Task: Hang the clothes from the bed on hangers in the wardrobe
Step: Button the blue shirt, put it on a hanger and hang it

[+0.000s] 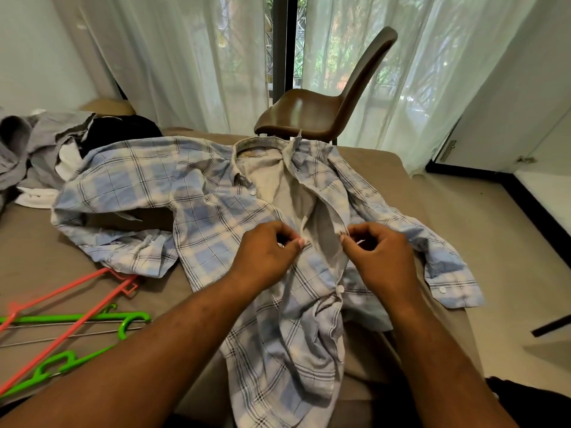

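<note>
At the near left of the brown-sheeted bed [27, 251], the crossed pink and green plastic hangers [92, 316] could snag on each other when one is lifted. Just beyond, the left hand [265, 251] and right hand [380, 254] each pinch a front edge of the blue-and-white checked cotton shirt [216, 217], which is spread on the bed. A hard tug may strain the white button [340, 288] below.

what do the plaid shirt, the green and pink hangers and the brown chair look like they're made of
Plaid shirt: thin matte woven cloth, probably cotton; it creases and drapes softly. Green hangers and pink hanger: likely moulded plastic; bright even colour, slight sheen. Brown chair: smooth glossy shell, plastic or faux leather; window light reflects off its seat.
</note>
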Demonstrator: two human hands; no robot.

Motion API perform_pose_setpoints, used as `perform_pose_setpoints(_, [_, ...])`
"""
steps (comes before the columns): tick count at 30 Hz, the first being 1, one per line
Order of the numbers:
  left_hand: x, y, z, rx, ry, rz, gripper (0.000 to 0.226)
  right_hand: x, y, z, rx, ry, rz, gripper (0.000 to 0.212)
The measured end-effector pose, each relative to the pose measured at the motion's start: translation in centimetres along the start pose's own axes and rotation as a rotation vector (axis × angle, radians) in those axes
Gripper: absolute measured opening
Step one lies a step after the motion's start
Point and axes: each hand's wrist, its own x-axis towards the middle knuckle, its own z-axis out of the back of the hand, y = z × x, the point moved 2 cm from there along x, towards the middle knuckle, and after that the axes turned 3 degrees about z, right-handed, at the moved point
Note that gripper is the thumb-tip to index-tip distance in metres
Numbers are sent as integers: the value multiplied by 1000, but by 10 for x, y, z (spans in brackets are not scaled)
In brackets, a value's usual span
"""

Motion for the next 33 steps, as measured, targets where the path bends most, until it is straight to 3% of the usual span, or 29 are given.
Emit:
perform_pose_setpoints(6, [-2, -5, 4, -28, 106, 5, 11, -15, 16, -23, 21, 149, 116, 7])
perform_pose_setpoints(12, [-4, -4, 6, -21, 120, 5, 14, -19, 11, -28, 8, 63, 73, 7])
perform_pose_setpoints(25, [-4, 1, 4, -48, 163, 29, 13, -24, 8, -33, 47, 187, 78, 12])
perform_pose_setpoints(29, [-6, 1, 6, -76, 187, 26, 9, -23, 3, -33, 234, 229, -52, 17])
perform_pose_setpoints(33, [-7, -1, 6, -86, 222, 4, 9, -25, 3, -32, 398, 262, -129, 8])
